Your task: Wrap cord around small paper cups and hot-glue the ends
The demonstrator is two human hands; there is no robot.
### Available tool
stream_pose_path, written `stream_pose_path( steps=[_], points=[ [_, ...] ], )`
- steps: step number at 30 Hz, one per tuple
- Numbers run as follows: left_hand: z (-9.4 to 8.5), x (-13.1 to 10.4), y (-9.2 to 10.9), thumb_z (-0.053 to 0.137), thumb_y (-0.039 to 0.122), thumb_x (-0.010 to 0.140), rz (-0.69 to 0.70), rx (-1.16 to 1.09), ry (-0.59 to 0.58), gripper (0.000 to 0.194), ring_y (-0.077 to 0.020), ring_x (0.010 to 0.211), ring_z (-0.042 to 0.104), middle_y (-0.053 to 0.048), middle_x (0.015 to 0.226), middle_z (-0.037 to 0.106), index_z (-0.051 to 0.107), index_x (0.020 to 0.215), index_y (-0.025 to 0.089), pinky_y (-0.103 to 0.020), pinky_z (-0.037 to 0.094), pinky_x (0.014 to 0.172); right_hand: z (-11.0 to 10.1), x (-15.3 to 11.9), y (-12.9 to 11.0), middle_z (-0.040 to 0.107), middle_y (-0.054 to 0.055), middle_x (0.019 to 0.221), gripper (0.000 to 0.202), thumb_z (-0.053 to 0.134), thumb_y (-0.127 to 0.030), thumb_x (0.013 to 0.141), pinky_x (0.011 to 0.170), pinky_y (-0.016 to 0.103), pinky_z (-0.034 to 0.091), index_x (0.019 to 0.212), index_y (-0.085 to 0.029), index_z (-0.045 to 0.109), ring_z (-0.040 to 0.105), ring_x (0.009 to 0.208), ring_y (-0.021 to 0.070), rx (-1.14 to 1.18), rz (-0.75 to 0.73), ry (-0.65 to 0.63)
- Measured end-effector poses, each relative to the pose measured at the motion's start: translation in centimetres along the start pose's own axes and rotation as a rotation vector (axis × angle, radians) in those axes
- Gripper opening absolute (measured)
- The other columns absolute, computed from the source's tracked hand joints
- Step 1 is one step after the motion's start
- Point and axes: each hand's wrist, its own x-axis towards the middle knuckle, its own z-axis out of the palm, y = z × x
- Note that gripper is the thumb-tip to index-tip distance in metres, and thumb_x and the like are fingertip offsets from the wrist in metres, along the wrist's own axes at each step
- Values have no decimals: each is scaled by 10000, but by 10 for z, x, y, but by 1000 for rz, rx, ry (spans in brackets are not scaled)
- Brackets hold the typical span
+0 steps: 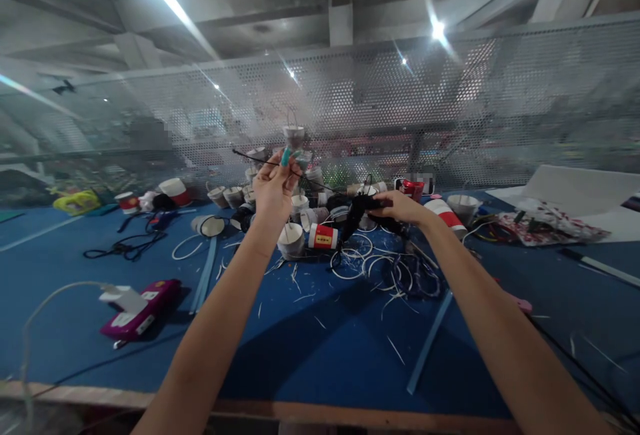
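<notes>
Head view: our left hand pinches a thin black cord; our right hand grasps an elongated matte-black bundle.

The cord is black, as is the bundle; the covering on the left hand is turquoise. The tabletop is deep blue, the strips paler blue, the thin loops white. One small cup is red and white with yellow marks. The power strip is purple, the bag yellow, the screen grey and dotted.
</notes>
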Motion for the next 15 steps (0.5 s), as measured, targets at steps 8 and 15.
stream_pose_path(
  steps=[8, 15],
  points=[
    [-10, 5, -8, 703, 187, 621, -18, 118, 7, 206, -91, 612, 622, 20, 659, 627, 590, 792, 169, -227, 511, 640, 10, -9, -25, 600, 26, 1051, 559, 565, -206, 632, 830, 340, 435, 1180, -265, 476, 555, 955, 201, 145, -69, -235],
    [-15, 3, -18, 710, 205, 592, -47, 197, 74, 263, -91, 571, 619, 26, 617, 635, 556, 799, 157, -231, 512, 622, 26, -3, -35, 546, -27, 737, 386, 656, -290, 602, 642, 267, 410, 943, -197, 502, 517, 689, 134, -67, -180, -170]
  ],
)
